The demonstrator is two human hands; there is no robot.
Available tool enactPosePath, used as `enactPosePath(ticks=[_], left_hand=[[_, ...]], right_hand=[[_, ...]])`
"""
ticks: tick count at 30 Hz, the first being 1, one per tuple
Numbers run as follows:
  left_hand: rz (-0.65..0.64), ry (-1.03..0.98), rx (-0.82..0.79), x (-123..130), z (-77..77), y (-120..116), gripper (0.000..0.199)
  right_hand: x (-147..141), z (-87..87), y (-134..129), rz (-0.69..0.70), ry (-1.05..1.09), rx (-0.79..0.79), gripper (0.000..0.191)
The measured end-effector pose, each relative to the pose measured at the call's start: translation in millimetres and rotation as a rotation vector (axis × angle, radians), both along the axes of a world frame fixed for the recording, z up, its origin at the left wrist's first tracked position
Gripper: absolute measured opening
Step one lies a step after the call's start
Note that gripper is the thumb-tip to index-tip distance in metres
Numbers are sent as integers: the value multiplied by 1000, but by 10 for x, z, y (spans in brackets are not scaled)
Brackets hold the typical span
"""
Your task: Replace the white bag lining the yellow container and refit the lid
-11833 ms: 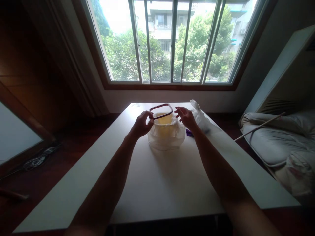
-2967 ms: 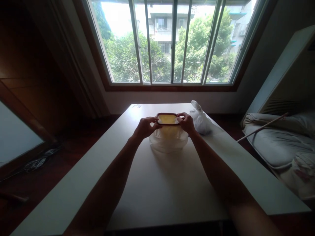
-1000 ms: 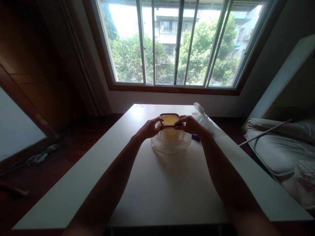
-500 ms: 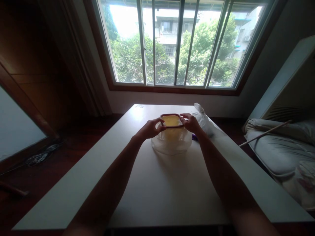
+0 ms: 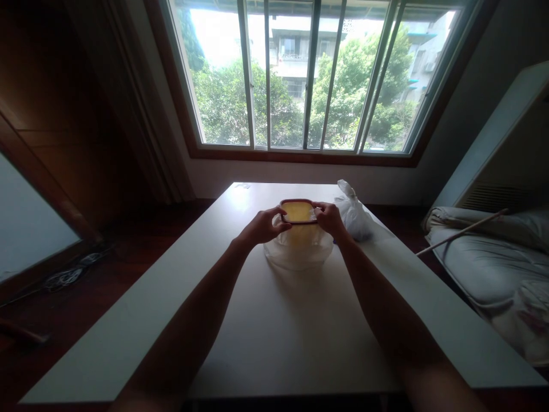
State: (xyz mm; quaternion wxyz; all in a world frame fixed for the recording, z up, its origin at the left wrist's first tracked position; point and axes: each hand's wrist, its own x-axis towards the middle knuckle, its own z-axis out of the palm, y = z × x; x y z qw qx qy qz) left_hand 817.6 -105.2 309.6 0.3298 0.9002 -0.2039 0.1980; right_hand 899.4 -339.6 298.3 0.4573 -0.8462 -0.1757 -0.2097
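Observation:
A small container with a dark red rim and a yellowish inside is held between both hands, above a translucent plastic bag on the white table. My left hand grips its left side, thumb and fingers at the rim. On the right side, my right hand pinches the rim with its fingers folded in. Whether the bag is joined to the container cannot be made out. A knotted white plastic bag stands just right of my right hand.
Behind the table is a wide window. To the right, a stick lies on a grey cushioned seat. Cables lie on the floor at the left.
My right hand has shifted slightly, and its fingers are more folded against the rim. The purple thing beside it is now mostly hidden. My left hand has barely moved.

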Motion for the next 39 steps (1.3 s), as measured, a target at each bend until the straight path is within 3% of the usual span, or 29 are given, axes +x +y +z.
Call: enactPosePath(ticks=[11, 14, 17, 20, 27, 39], left_hand=[[11, -8, -41, 21, 5, -37, 43], [90, -62, -100, 66, -34, -104, 40], [188, -75, -140, 110, -94, -166, 30], [159, -43, -128, 139, -149, -196, 19], [99, -15, -116, 178, -221, -196, 28], [143, 39, -54, 125, -191, -145, 33]], right_hand=[[-51, 41, 13, -69, 8, 27, 37], [-69, 58, 8, -75, 45, 57, 33], [-83, 70, 10, -67, 95, 65, 32], [-74, 54, 20, -30, 80, 62, 32], [24, -46, 26, 159, -8, 35, 39], [2, -17, 51, 165, -37, -114, 43]])
